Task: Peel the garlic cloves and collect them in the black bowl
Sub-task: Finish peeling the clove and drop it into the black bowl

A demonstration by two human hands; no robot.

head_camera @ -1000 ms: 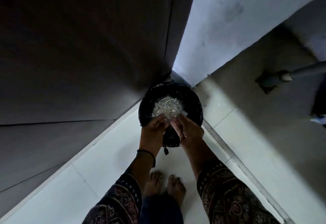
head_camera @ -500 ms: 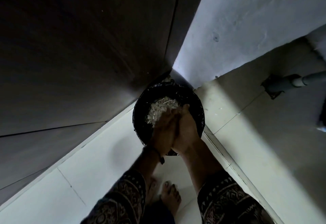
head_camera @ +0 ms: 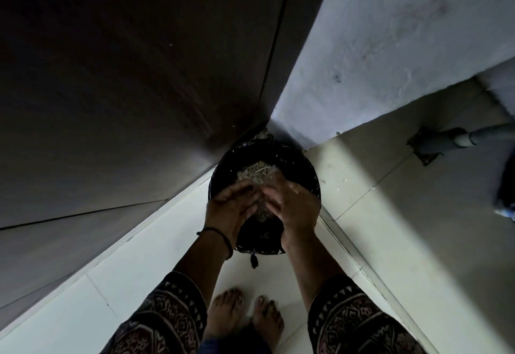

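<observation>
A round black container [head_camera: 308,171] with a black liner stands on the floor in the corner. A heap of pale, papery garlic skins [head_camera: 255,173] lies inside it. Both my hands hover over its near half. My left hand [head_camera: 230,210] has loose fingers pointing right, and my right hand [head_camera: 296,208] has loose fingers pointing left. The palms face each other a small gap apart, and the fingertips are blurred. Neither hand plainly grips anything. No whole garlic cloves show.
A dark door or cabinet panel [head_camera: 133,102] fills the left, and a pale wall [head_camera: 390,47] rises on the right. A grey pipe [head_camera: 457,140] meets the tiled floor [head_camera: 156,245] at the right. My bare feet [head_camera: 245,317] stand just behind the container.
My hands were apart over the skins, then pressed palm to palm above the container; now they have parted again. The view has shifted slightly.
</observation>
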